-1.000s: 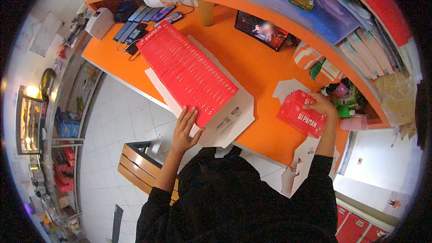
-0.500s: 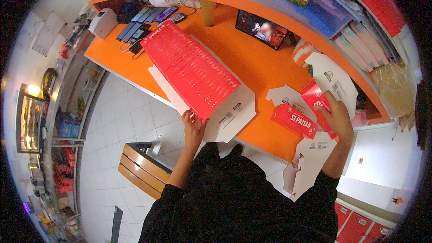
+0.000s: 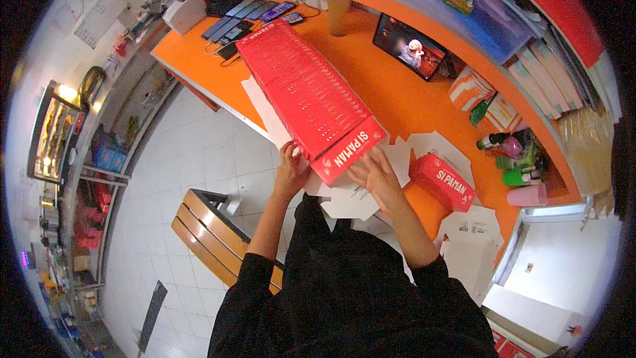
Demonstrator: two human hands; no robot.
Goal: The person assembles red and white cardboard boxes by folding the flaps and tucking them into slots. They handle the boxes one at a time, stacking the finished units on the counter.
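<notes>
Cartons (image 3: 301, 83) are sitting in a row between and beyond the left hand (image 3: 291, 172), which is touching the near corner, grip unclear, and the right hand (image 3: 377, 176), fingers spread; uneven pushing could be skewing them.

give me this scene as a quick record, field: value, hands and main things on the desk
left hand: at the near left corner of the row
right hand: at its near right corner, fingers spread
row: many red cartons packed face to face, slanting across the desk
apart from row: red stack, to its right
desk: orange
far side: lit screen
far left: phones
</notes>
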